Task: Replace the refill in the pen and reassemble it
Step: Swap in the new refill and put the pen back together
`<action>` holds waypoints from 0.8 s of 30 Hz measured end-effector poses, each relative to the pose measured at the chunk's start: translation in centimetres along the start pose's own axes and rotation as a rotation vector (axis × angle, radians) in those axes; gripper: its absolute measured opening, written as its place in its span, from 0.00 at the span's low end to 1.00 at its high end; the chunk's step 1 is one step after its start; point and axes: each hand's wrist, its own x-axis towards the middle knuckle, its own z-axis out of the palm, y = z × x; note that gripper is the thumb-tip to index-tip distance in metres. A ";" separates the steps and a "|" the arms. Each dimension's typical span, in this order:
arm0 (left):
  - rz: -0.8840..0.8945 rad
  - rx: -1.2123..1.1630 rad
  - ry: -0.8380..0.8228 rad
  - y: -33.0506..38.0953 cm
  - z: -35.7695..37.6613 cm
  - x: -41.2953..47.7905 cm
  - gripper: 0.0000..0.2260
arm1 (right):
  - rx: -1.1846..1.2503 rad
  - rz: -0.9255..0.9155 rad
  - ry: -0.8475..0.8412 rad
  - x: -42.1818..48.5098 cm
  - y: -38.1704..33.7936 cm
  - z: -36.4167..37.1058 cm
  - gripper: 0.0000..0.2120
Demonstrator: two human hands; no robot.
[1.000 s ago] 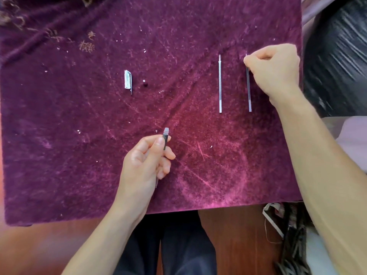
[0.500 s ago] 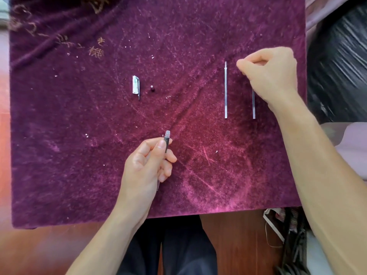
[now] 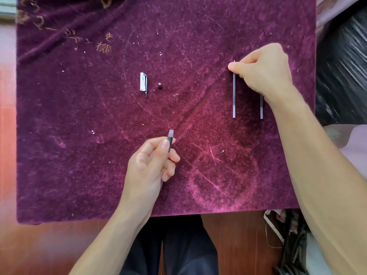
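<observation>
Closest to you, your left hand (image 3: 151, 163) was wrapped around the dark pen barrel (image 3: 170, 140). Its threaded end poked up past your fingers. Your hand sat over the purple cloth (image 3: 79, 155). Farther away on your right, two thin refills lay side by side. Your right hand (image 3: 264, 72) pinched the top of the left refill (image 3: 234, 96) with thumb and finger. The right refill (image 3: 261, 108) was partly hidden under that hand. Off to the left lay the shiny pen cap (image 3: 143, 82), with a tiny dark bit (image 3: 159, 85) just beside it.
</observation>
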 end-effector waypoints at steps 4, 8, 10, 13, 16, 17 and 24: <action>0.005 -0.001 0.001 0.0 -0.2 0.0 0.09 | 0.024 0.035 0.011 0.1 -0.2 0.1 0.12; 0.015 -0.010 -0.006 0.0 -0.6 0.0 0.09 | 0.228 0.071 0.008 -0.4 -0.4 -0.8 0.11; 0.023 -0.007 -0.009 0.0 -0.8 0.0 0.09 | 0.382 0.078 -0.009 -1.2 -0.6 -1.2 0.09; 0.031 -0.007 -0.007 -0.1 -1.2 0.0 0.09 | 0.550 0.067 -0.015 -3.1 -1.1 -1.3 0.09; 0.034 0.008 0.004 -0.3 -1.7 -0.1 0.11 | 0.687 0.106 -0.040 -5.6 -1.7 -0.7 0.08; 0.033 0.012 0.009 -0.4 -1.9 -0.2 0.11 | 0.729 0.124 -0.054 -6.4 -1.8 -0.3 0.08; 0.031 0.033 0.034 -0.2 -3.1 -0.4 0.09 | 1.061 0.236 -0.174 -11.1 -3.2 3.9 0.10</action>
